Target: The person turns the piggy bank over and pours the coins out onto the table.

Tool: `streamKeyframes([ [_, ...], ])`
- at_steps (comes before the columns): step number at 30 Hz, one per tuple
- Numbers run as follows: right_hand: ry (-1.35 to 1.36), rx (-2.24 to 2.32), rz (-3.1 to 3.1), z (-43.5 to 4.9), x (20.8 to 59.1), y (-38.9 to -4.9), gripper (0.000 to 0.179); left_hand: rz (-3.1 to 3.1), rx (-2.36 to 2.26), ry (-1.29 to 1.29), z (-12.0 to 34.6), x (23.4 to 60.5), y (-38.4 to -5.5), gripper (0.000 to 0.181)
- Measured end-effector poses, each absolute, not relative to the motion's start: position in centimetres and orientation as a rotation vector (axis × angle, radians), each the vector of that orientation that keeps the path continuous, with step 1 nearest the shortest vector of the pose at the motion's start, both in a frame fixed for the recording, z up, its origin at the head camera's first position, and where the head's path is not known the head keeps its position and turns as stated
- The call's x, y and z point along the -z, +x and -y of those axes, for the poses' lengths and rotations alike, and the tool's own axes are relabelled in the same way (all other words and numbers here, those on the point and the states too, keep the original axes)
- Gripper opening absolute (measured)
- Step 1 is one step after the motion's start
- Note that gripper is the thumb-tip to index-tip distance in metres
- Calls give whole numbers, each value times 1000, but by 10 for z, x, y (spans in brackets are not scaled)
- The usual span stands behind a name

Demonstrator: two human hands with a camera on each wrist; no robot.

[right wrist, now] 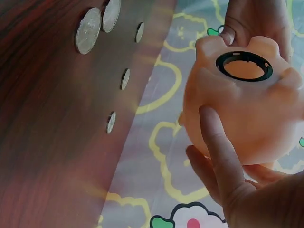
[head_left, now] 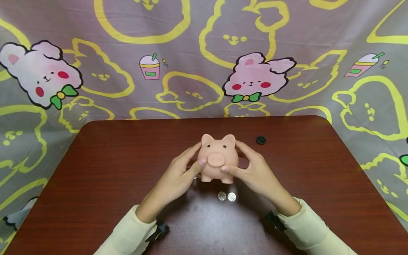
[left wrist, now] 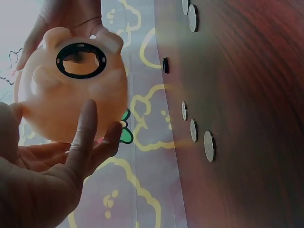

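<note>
You have the piggy bank (head_left: 218,159) between both palms: your left hand (head_left: 178,173) grips one flank and your right hand (head_left: 258,170) the other, thumbs at either side of the snout. It hangs upright above the middle of the table (head_left: 111,170), feet down, snout toward you. Underneath, the black-rimmed opening (left wrist: 102,61) is uncovered.

The step in hand looks like holding up the unplugged bank, perhaps to check or present it. The next move, I judge, calls for an even two-sided hold: anything loose inside could drop through that hole. To free one hand, you would first want the bank set down or fully supported by the other.

Below it lie coins (head_left: 221,196); two show plainly on the near side of the bank. The round black plug (head_left: 261,140) lies nearer the table's far edge, toward its right far corner, and probably fits the opening. A patterned cloth (head_left: 188,46) hangs beyond that edge.

From the head view, you see only a sliver of another coin beside your left hand; the wrist views count five. The coins' markings are unreadable, the bank's inside is too unclear to tell whether it holds anything, and the table's near edge is cut off.
</note>
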State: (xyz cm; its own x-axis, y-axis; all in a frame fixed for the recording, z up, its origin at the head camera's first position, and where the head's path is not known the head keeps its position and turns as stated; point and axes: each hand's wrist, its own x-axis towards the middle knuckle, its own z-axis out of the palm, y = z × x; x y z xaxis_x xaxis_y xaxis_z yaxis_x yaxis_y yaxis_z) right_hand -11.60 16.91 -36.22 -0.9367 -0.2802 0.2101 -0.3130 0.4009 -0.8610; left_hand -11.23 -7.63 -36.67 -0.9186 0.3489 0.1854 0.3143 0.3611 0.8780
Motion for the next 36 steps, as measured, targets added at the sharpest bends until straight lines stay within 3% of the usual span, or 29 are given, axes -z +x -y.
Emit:
streamKeyframes([
  [6,552,-1618,2640,-170,364,-119,63,-2601,-1554,598,76,367,-113,58],
  [14,669,-1777,2556,-173,362,-119,86,-2377,-1839,746,77,368,-118,68],
  [23,1064,-1288,2292,-174,373,-121,85,-2378,-1899,983,80,365,-117,67],
  [31,1160,-1063,2128,-176,376,-124,95,-2710,-1680,1309,79,359,-109,61],
  [36,1154,-1015,2097,-175,378,-124,68,-2834,-1583,1365,79,357,-108,62],
])
